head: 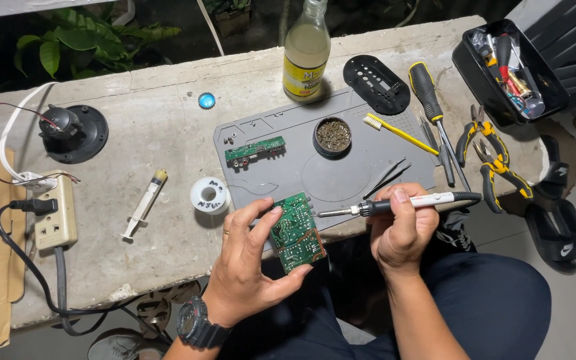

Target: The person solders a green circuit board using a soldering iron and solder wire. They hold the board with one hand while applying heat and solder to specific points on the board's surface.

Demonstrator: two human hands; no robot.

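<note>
My left hand (248, 267) holds a green circuit board (296, 232) by its edges, tilted up above the front edge of the concrete bench (155, 127). My right hand (403, 230) grips a white-and-black soldering iron (408, 203), with its metal tip pointing left, just right of the board and apart from it. A second, narrow green circuit board (255, 151) lies on the grey work mat (341, 180) behind. A spool of solder wire (209, 195) sits left of the mat.
On the mat are a round tin of brass wool (333, 135), tweezers (385, 177) and a yellow toothbrush (398, 133). Nearby lie a glass bottle (306, 50), screwdriver (431, 100), pliers (495, 163), a black toolbox (509, 70), a syringe (145, 203) and a power strip (56, 212).
</note>
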